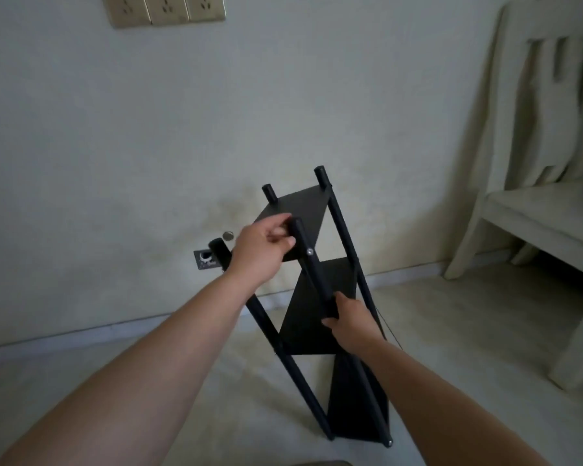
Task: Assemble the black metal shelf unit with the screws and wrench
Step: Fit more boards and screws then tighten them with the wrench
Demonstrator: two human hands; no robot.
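You had the black metal shelf unit (pixel 320 297) essentially built at that moment, as far as could be judged: three flat panels sat between four round posts, and a bright screw head (pixel 309 251) showed on the near post at the level of the top panel, with another small fastener (pixel 389 442) visible at the foot of a post. The unit stood tilted on the pale floor (pixel 216 398), its feet down near you and its top leaning away toward the wall (pixel 148 129), just short of the skirting edge. Your left hand (pixel 260 247) was closed around the upper part of the near post beside the top panel, and your right hand (pixel 350 322) gripped the same post lower down, at the middle panel. No wrench or loose screws were in view, so what remained was probably only checking tightness and standing it upright. The posts were smooth matte tubes with rounded caps; the panels were thin, flat, dull-black sheets with sharp edges. A low socket plate (pixel 205 259) sat on the wall behind, and a pale, fabric-covered chair (pixel 535 210) stood well apart to your right.
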